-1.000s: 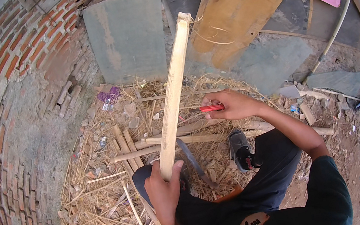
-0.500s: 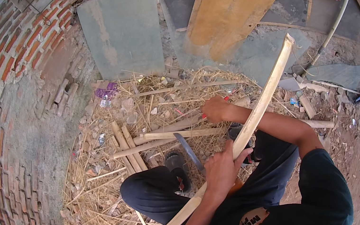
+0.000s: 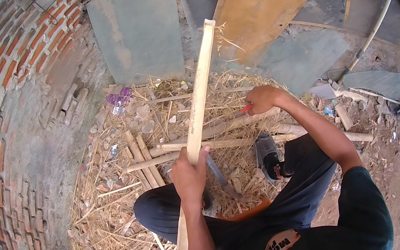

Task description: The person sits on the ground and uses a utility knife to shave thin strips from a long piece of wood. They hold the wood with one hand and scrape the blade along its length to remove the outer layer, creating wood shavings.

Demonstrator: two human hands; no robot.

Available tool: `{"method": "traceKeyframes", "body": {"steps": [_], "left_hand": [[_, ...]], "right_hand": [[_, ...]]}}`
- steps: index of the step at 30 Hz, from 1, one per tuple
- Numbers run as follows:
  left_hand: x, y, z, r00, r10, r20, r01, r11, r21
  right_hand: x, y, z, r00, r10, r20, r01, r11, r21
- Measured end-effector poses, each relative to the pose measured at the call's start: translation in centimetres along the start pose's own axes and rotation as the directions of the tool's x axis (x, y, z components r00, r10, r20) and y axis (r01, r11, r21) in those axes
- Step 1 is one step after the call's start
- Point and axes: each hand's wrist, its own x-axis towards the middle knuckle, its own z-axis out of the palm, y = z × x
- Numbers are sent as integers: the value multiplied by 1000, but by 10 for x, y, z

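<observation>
A long pale split bamboo strip (image 3: 199,90) slants up in front of me, with my left hand (image 3: 189,176) wrapped round its middle. Its lower end runs beside my left forearm, and thin shavings curl from its upper end. My right hand (image 3: 262,99) is apart from the strip, closed on a slim red thing (image 3: 247,108) that is mostly hidden in the fist. Between my legs is a curved dark blade (image 3: 223,180), with an orange-brown handle-like piece (image 3: 251,210) near its lower end.
Straw and rubble cover the ground under several bamboo pieces (image 3: 214,145). Short wooden slats (image 3: 143,159) lie at the left. A brick wall (image 3: 3,160) rises on the left; a grey panel (image 3: 141,33) and a brown board (image 3: 269,0) lean at the back. A pale pipe (image 3: 379,18) stands at right.
My left hand has moved left with the bamboo strip, whose upper end has swung left and away from my right arm. My right hand has shifted slightly right and away from me.
</observation>
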Motion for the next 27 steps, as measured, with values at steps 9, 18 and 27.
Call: {"method": "traceKeyframes", "body": {"steps": [9,18,27], "left_hand": [[0,34,-22,996,33,-81,-47,984,-174],[-4,57,-23,996,59,69,-48,988,-149],[-79,-32,-155,995,78,64,-74,995,-65]], "right_hand": [[-42,-36,-59,963,-61,-263,268,101,958],[-42,-84,-39,948,157,-276,271,55,961],[-58,12,-85,792,353,-497,561,-102,821]]}}
